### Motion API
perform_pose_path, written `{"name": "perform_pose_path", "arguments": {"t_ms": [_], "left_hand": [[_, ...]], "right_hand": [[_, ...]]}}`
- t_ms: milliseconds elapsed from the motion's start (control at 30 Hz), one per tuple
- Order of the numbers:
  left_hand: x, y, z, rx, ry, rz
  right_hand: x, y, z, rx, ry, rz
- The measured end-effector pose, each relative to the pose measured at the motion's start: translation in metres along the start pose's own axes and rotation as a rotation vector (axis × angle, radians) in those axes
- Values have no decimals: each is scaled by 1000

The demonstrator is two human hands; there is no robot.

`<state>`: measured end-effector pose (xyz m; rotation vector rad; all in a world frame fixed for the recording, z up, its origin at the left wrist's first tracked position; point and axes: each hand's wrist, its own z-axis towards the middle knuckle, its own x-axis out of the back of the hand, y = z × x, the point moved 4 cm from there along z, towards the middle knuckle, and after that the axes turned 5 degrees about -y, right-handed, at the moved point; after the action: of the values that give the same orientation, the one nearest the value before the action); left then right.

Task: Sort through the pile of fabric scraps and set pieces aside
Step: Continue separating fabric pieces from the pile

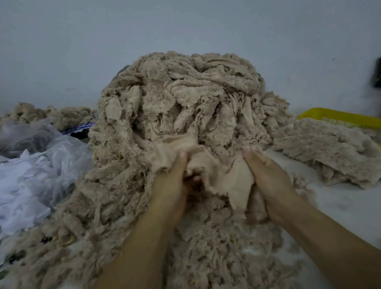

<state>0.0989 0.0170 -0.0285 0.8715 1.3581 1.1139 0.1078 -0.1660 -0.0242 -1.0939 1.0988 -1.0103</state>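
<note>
Far left of the pile (181, 99), back by the wall, lies a small heap (44, 115) of the same beige scraps. Nearer, also left of the pile, sit crumpled clear bags (36, 162) with white pieces inside. The pile itself stands tall in the middle against the wall and spills toward the camera. At the pile's front, the left hand (173, 185) grips a smooth beige scrap (212, 167), fingers curled into the cloth. The right hand (268, 176) pinches the scrap's other edge, thumb on top, fingers hidden beneath. Right of the pile, a flat stack (328, 150) of scraps lies against a yellow basket (348, 119).
</note>
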Motion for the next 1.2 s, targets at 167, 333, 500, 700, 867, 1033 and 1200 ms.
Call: {"name": "perform_pose_path", "arguments": {"t_ms": [167, 333, 500, 700, 867, 1033, 1200], "left_hand": [[-28, -7, -22, 22, -304, 323], [-30, -12, -21, -94, -209, 503], [-15, -6, -12, -106, 31, 352], [-3, -3, -6, -81, 171, 191], [-4, -6, -9, -54, 195, 252], [-4, -5, -9, -59, 216, 197], [11, 0, -3, -36, 384, -27]], "right_hand": [[-7, 0, 1, 109, 12, -127], [-11, -2, -3, 130, -11, -135], [-21, 5, -6, 45, -219, -170], [-14, 13, 0, -72, -101, -148], [-26, 15, -8, -50, -304, 8], [-31, 10, -10, 62, -225, -343], [-26, 5, -13, 107, -225, -282]]}}
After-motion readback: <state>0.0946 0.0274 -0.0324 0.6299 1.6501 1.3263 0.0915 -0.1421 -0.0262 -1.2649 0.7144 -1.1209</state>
